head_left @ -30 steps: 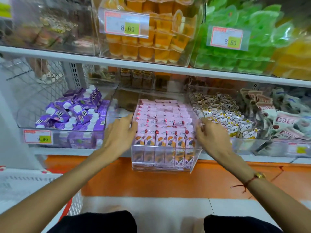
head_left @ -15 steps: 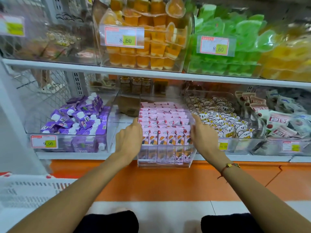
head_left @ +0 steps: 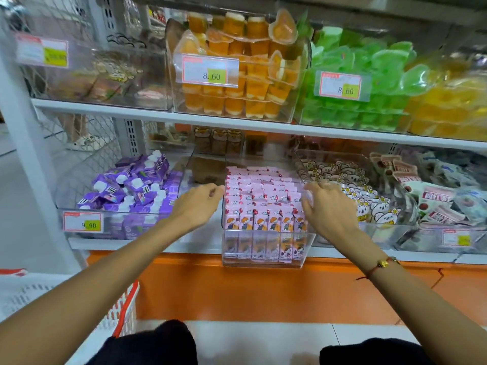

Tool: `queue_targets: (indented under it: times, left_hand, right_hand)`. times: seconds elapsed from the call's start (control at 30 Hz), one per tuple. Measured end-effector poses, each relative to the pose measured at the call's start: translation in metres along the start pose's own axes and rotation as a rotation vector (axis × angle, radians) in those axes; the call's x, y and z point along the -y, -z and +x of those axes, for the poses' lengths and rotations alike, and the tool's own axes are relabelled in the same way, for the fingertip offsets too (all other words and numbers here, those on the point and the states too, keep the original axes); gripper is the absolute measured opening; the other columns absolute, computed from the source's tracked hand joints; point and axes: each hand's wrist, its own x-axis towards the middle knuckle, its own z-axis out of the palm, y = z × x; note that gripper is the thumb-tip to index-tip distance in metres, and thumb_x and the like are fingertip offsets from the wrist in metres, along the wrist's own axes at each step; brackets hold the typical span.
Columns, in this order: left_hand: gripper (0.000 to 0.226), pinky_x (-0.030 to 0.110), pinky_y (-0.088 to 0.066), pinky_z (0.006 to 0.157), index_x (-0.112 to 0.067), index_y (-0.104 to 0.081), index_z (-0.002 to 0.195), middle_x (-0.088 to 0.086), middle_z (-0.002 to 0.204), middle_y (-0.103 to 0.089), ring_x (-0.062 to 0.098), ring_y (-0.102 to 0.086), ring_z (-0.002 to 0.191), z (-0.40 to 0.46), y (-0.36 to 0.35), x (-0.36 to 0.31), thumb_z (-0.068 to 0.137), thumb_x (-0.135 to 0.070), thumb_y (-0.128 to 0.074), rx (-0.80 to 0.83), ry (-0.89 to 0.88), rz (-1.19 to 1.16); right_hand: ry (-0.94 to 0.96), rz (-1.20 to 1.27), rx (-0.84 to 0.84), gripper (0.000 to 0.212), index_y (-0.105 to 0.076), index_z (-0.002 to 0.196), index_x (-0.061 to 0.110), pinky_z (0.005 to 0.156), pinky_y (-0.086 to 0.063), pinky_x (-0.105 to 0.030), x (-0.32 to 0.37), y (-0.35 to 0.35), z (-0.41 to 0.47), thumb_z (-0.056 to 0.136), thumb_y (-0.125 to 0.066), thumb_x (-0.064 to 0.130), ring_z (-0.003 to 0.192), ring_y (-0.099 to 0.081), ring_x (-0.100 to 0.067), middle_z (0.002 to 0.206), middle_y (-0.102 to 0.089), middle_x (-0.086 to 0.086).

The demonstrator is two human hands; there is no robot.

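Note:
A clear plastic bin packed with rows of pink snack packets stands on the lower shelf, its front sticking out a little past the shelf edge. My left hand is at the bin's left wall, fingers loosely curled, fingertips by the rim. My right hand is at the right wall with fingers spread and relaxed against it. Neither hand holds a packet.
A bin of purple packets stands to the left, and a bin of bear-print packets to the right. The upper shelf carries bins of orange jelly cups and green jelly cups. A white and red basket sits at lower left.
The pink-packet bin has slid back into the shelf between my hands. Both hands have loosened from its sides, and the view has tilted upward.

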Motion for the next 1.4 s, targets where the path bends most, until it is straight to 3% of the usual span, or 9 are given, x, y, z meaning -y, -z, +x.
queue_targets:
  times: [0.3,0.57,0.7,0.87,1.0,1.1,1.17,1.27,1.4]
  left_hand:
    - [0.033,0.041,-0.05,0.092,-0.031,-0.056,0.125,-0.008,0.119,-0.065,0.018,-0.065,0.1,0.039,-0.025,0.004,0.095,-0.042,-0.047,-0.069,0.032,-0.305]
    - [0.028,0.026,-0.048,0.085,-0.051,-0.051,0.106,-0.032,0.098,-0.058,-0.009,-0.058,0.085,0.059,-0.038,0.017,0.079,-0.056,-0.044,-0.078,0.068,-0.503]
    - [0.028,0.017,-0.041,0.081,-0.054,-0.049,0.106,-0.029,0.109,-0.057,-0.015,-0.054,0.091,0.053,-0.047,0.009,0.079,-0.058,-0.04,-0.089,0.13,-0.595]
    - [0.021,0.014,-0.041,0.083,-0.056,-0.051,0.096,-0.028,0.107,-0.059,-0.015,-0.054,0.093,0.056,-0.049,0.007,0.078,-0.053,-0.042,-0.073,0.147,-0.678]
    - [0.015,0.003,-0.043,0.069,-0.042,-0.056,0.104,-0.026,0.097,-0.06,-0.014,-0.056,0.081,0.062,-0.042,0.012,0.089,-0.043,-0.054,-0.04,0.119,-0.643]
    - [0.028,0.028,-0.047,0.094,-0.028,-0.058,0.117,-0.014,0.106,-0.061,0.004,-0.057,0.097,0.063,-0.035,0.013,0.09,-0.037,-0.059,-0.044,0.171,-0.561]
    - [0.034,0.026,-0.043,0.092,-0.025,-0.056,0.122,-0.007,0.117,-0.06,0.004,-0.052,0.099,0.055,-0.029,0.006,0.09,-0.035,-0.061,-0.127,0.13,-0.465]
    - [0.035,0.028,-0.045,0.089,-0.022,-0.054,0.123,-0.004,0.122,-0.056,0.003,-0.052,0.101,0.032,-0.019,-0.014,0.089,-0.024,-0.063,-0.287,-0.064,-0.455]
    - [0.047,0.022,-0.04,0.093,-0.028,-0.047,0.132,-0.012,0.125,-0.05,0.003,-0.048,0.113,-0.004,-0.015,-0.033,0.089,-0.045,-0.056,-0.213,-0.223,-0.421]
  right_hand:
    - [0.177,0.28,0.271,0.034,-0.057,0.129,0.014,0.093,-0.044,-0.038,0.076,-0.051,0.105,0.097,-0.046,0.022,0.119,-0.052,-0.03,0.128,-0.059,-0.012]
    - [0.175,0.281,0.377,0.03,-0.067,0.109,0.016,0.082,-0.046,-0.032,0.104,-0.131,0.182,0.099,-0.043,0.031,0.104,-0.061,-0.031,0.115,-0.067,-0.012]
    - [0.005,0.54,0.516,0.028,-0.072,0.096,0.013,0.077,-0.056,-0.037,0.101,-0.14,0.201,0.092,-0.06,0.037,0.066,-0.065,-0.021,0.078,-0.07,-0.009]
    - [-0.052,0.637,0.344,0.025,-0.07,0.095,0.004,0.046,-0.043,-0.016,0.1,-0.138,0.196,0.095,-0.054,0.022,0.044,-0.051,-0.008,0.064,-0.06,-0.002]
    - [-0.156,0.881,0.07,0.022,-0.059,0.109,0.001,0.062,-0.043,-0.021,0.102,-0.118,0.179,0.097,-0.051,0.017,0.075,-0.056,-0.015,0.094,-0.058,-0.004]
    - [-0.292,1.164,-0.1,0.019,-0.056,0.106,-0.007,0.067,-0.045,-0.013,0.099,-0.09,0.164,0.096,-0.053,0.009,0.082,-0.059,-0.017,0.099,-0.063,-0.02]
    - [-0.394,1.338,-0.202,0.007,-0.053,0.099,-0.001,0.069,-0.044,-0.009,0.094,-0.071,0.145,0.096,-0.052,0.005,0.078,-0.057,-0.013,0.091,-0.061,-0.018]
    - [-0.525,1.411,-0.209,0.005,-0.048,0.098,0.006,0.081,-0.051,-0.032,0.08,-0.042,0.11,0.099,-0.049,0.011,0.078,-0.056,-0.017,0.083,-0.056,-0.006]
    - [-0.552,1.466,-0.085,0.008,-0.053,0.093,0.013,0.056,-0.037,-0.027,0.073,-0.008,0.058,0.097,-0.046,0.01,0.058,-0.042,-0.011,0.066,-0.049,0.001]
